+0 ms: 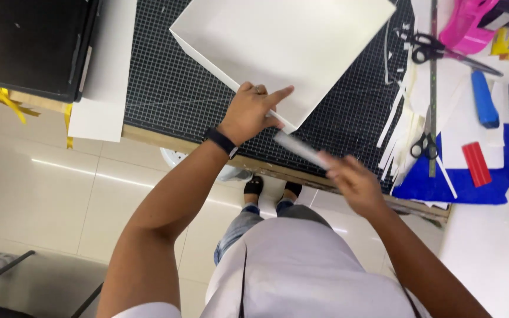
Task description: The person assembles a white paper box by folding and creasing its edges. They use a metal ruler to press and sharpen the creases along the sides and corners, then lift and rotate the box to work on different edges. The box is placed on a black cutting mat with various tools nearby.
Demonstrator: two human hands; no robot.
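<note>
Nearest the body, below the white box, the right hand closes its fingers around one end of a clear ruler, blurred by motion. Just above, the left hand presses on the box's near corner, forefinger stretched along the edge. Keeping that corner pinned and the ruler flush should give a true line. Right of the box lie scissors and paper strips on the gridded cutting mat.

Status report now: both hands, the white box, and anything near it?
Left hand pressing white box edge on cutting mat. Right hand gripping a blurred strip. Paper scraps and scissors lie right.
</note>
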